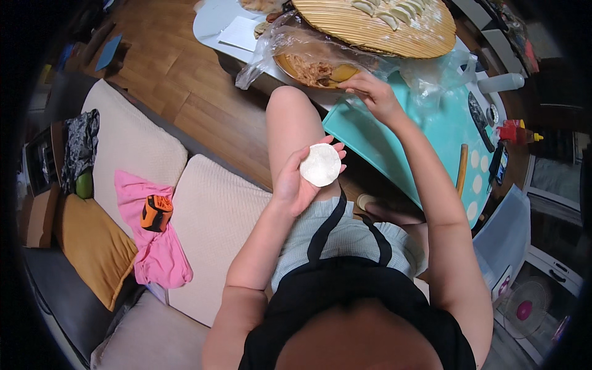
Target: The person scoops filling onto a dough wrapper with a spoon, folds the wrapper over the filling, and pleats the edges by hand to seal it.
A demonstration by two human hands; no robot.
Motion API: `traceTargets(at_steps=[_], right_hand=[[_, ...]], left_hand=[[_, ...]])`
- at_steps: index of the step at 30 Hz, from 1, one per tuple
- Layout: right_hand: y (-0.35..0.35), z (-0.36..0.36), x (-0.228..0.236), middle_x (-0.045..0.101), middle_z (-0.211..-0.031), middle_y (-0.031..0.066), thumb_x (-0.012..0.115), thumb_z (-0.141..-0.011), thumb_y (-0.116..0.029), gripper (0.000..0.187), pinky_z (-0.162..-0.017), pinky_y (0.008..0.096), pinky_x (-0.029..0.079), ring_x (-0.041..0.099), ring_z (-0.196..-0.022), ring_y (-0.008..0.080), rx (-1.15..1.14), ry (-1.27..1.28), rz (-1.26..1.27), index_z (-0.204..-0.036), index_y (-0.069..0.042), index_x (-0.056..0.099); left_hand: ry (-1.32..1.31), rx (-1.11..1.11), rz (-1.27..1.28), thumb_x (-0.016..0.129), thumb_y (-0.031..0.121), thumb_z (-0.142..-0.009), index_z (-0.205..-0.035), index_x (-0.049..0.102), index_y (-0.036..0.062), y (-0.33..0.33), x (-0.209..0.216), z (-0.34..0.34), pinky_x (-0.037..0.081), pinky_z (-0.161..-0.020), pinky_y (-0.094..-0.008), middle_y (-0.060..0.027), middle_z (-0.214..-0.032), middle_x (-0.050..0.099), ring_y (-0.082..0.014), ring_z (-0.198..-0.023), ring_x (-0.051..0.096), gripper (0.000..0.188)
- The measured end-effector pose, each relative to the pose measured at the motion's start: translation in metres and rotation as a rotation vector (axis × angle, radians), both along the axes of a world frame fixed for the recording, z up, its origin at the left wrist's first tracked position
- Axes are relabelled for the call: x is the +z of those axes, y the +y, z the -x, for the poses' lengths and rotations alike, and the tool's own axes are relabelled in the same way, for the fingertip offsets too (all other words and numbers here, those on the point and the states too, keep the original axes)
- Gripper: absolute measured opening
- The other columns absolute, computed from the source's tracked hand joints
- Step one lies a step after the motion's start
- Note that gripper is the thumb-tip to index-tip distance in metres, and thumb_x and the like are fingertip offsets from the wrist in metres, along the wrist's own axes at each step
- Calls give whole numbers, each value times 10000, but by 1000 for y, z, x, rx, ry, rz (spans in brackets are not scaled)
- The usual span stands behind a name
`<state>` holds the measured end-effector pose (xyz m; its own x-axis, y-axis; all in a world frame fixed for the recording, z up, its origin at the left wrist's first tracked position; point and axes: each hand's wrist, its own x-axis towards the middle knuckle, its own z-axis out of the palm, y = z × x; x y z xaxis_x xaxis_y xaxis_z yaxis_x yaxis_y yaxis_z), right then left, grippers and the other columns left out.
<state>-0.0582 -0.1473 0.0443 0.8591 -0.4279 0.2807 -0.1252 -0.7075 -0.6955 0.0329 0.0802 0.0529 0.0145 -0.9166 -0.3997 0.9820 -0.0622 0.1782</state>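
Note:
On the upturned palm of my left hand (pixel 297 185) lies a round white dumpling wrapper (pixel 320 165), with the fingertips showing past its edge. My right hand (pixel 377 98) reaches to the rim of a bowl of pinkish minced filling (pixel 308 69) and grips what looks like a metal spoon (pixel 343 73). The spoon's handle is mostly hidden by my fingers. Clear plastic film (pixel 271 52) is bunched around the bowl. Beyond it, a round woven tray (pixel 345 28) carries several folded dumplings (pixel 402 12).
A turquoise mat (pixel 394 142) bears several flat wrappers (pixel 477 184), a rolling pin (pixel 462 169) and a dark knife (pixel 480 120). To its right are a phone (pixel 502 165) and a red bottle (pixel 517 134). An orange-black tape measure (pixel 156 213) rests on pink cloth (pixel 161 259) on the sofa.

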Motion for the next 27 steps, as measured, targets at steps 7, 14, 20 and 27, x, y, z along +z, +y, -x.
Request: traceTargets(at_steps=[7,14,20,27], right_hand=[[-14,-40,11,590,-934,88,582,-785,14,240,-746,334,467,584,-848,249,146,-76,-2,-992,-87,648],[-24,-16,20,595,-943,85,592,-779,3,241,-743,336,476,587,-861,265,308,90,66,-1000,-78,644],[-24,-7,15,611,-902,60,628,-777,-43,239,-692,305,483,598,-795,224,142,7,74,-1011,-84,654],[-13,13,2,621,-885,70,597,-812,-32,192,-672,288,480,603,-774,201,-9,-20,32,-990,-78,654]], left_hand=[[2,-34,14,303,249,-955,-1325,342,-32,-5,5,4,409,-990,-438,-202,-1289,463,-289,-1144,506,466],[-48,-18,-42,290,252,-949,-1342,319,-29,-4,3,0,404,-988,-443,-215,-1279,467,-305,-1154,493,484],[-18,-54,33,333,253,-947,-1321,346,-34,-9,0,3,412,-984,-443,-204,-1273,478,-285,-1140,509,472],[-27,-41,17,328,249,-950,-1324,345,-36,-7,2,-3,413,-986,-444,-204,-1259,486,-283,-1131,516,471]])
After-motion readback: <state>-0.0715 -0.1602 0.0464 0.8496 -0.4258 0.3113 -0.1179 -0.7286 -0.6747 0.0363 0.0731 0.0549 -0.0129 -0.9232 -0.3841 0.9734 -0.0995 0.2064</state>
